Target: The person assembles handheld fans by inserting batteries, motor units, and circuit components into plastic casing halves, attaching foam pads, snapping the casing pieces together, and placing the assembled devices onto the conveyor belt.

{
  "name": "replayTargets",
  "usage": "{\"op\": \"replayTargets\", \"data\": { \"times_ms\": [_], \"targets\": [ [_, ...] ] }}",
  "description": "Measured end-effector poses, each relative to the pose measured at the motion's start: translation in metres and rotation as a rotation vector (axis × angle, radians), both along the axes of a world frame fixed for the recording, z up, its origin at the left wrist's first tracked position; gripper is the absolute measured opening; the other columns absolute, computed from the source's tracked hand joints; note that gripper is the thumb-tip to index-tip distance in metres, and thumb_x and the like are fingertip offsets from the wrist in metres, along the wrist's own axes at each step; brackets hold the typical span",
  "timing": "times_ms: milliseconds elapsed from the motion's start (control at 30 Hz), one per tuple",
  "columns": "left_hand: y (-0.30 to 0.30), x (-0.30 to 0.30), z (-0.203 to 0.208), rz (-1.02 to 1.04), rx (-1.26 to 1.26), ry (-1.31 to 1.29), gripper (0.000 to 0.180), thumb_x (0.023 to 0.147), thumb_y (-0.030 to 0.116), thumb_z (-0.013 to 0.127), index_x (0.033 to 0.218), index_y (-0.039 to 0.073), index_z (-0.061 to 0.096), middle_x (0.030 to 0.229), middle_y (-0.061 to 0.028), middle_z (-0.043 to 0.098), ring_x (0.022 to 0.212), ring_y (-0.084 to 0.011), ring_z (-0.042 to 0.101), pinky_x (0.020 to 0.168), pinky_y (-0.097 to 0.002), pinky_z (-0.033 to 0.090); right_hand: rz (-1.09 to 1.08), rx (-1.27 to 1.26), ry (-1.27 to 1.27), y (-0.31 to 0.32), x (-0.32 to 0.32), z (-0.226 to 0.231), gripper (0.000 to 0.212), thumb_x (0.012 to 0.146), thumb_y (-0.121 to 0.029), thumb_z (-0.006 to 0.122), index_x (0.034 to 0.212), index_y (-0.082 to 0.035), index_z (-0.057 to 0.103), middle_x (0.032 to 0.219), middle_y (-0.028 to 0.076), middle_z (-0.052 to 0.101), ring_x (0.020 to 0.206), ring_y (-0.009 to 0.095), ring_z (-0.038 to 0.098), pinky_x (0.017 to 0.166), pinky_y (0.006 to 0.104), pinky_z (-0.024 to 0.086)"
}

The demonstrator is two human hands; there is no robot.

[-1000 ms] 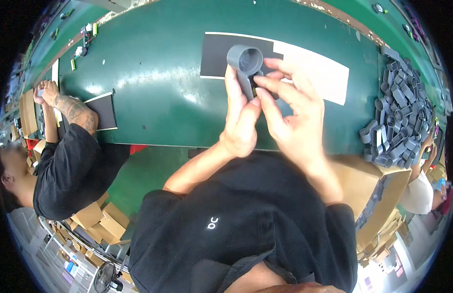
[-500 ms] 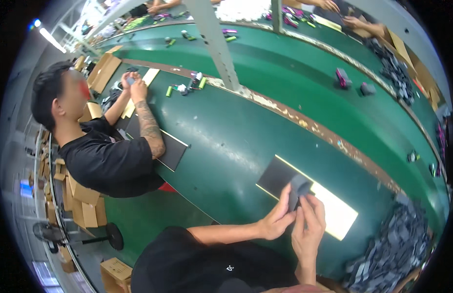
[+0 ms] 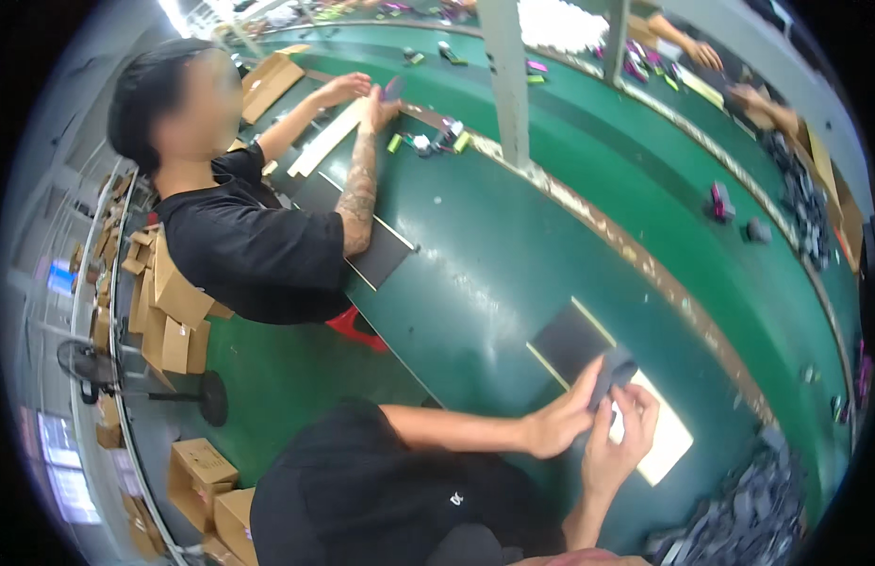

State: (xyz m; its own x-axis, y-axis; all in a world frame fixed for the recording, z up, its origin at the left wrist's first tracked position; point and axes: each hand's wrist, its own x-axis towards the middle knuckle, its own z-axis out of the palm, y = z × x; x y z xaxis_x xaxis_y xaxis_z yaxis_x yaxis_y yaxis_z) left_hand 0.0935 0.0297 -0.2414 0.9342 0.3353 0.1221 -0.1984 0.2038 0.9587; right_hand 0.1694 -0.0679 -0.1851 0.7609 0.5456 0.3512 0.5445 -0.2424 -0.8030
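Note:
A dark grey fabric piece [image 3: 615,369], curled into a loop, is held up between my two hands over the green table. My left hand [image 3: 562,421] grips its left side, with the thumb pressed along it. The fingers of my right hand [image 3: 630,426] pinch its lower right part. Below the hands lies a black board [image 3: 571,338] with pale yellow edge strips. Beside it, partly under my right hand, is a pale yellow sheet [image 3: 666,440]. A heap of grey fabric strips [image 3: 739,505] lies to the right of my hands.
A co-worker [image 3: 254,222] works at the same table [image 3: 466,259] on the left, near another black board [image 3: 386,257]. Small colourful bundles [image 3: 433,141] lie ahead. A metal post [image 3: 505,90] stands at the green conveyor [image 3: 635,179]. Cardboard boxes [image 3: 197,476] and a fan [image 3: 89,363] are behind left.
The view has shifted, so most things appear farther right. My hands still hold the grey piece, my right fingers more bent. The co-worker's hands have moved apart and reach toward the conveyor.

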Motion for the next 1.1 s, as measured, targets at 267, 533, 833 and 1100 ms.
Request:
{"op": "replayTargets", "data": {
  "times_ms": [267,533,833,1100],
  "targets": [
    [0.035,-0.014,0.047,-0.066,-0.638,0.246,0.081,0.087,0.014,0.051,0.164,0.012,0.026,0.141,-0.0039,0.057,0.087,-0.0075,0.058,0.057,-0.0207,0.039,0.033,0.135,-0.055,0.006,0.006,0.027,0.022,0.08,0.001,0.082,0.101,-0.002,0.076,0.105,0.012,0.07,0.097,0.025,0.069,0.085,0.0351,0.055],
    [0.039,-0.015,0.05,-0.24,-0.618,0.276,0.091,0.088,0.006,0.039,0.168,0.016,0.0,0.135,-0.0099,0.05,0.081,-0.0123,0.046,0.067,-0.0273,0.043,0.079,0.08,-0.11,-0.001,0.01,0.036,0.027,0.078,0.004,0.081,0.105,-0.001,0.079,0.11,0.012,0.07,0.094,0.019,0.068,0.083,0.0306,0.055],
    [0.04,-0.019,0.043,-0.254,-0.409,0.208,0.092,0.087,0.002,0.038,0.168,0.01,-0.004,0.148,-0.01,0.042,0.083,-0.0126,0.048,0.074,-0.0279,0.046,0.085,-0.023,-0.205,0.0,0.007,0.033,0.025,0.075,0.001,0.082,0.1,-0.003,0.078,0.111,0.009,0.069,0.087,0.021,0.064,0.073,0.0323,0.053],
    [0.043,-0.019,0.043,-0.308,-0.365,0.181,0.092,0.088,0.002,0.039,0.168,0.009,-0.006,0.161,-0.012,0.031,0.09,-0.0135,0.05,0.078,-0.0288,0.047,0.096,-0.138,-0.149,0.003,0.007,0.038,0.025,0.074,-0.002,0.082,0.098,-0.002,0.076,0.111,0.009,0.067,0.088,0.022,0.063,0.075,0.0335,0.053]
  ]
}}
